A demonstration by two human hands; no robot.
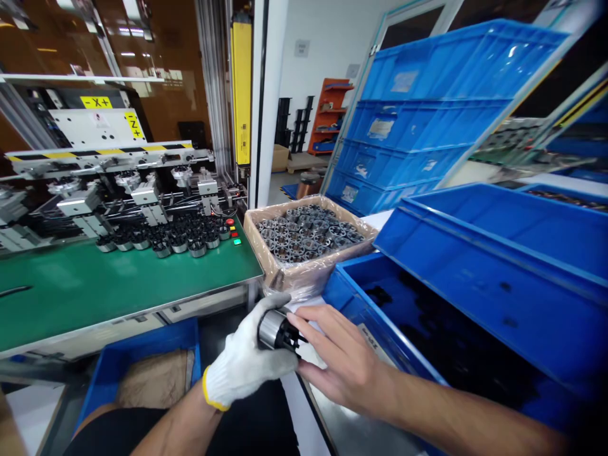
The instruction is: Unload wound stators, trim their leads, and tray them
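Observation:
My left hand (244,364), in a white knit glove with a yellow cuff, grips a small cylindrical metal-and-black motor part (277,331) low in the middle of the view. My bare right hand (339,364) touches the part's right end with its fingertips. Just behind both hands stands a cardboard box (304,272) lined with plastic film and filled with several similar ring-shaped metal parts. A blue plastic crate (361,297) holding dark parts lies right of my hands.
A green work table (95,285) at left carries a row of the same parts under a machine's fixture heads (142,196), with coloured buttons (234,233) at its corner. Stacked blue crates (418,120) rise at right. A blue bin with cardboard (152,373) sits below the table.

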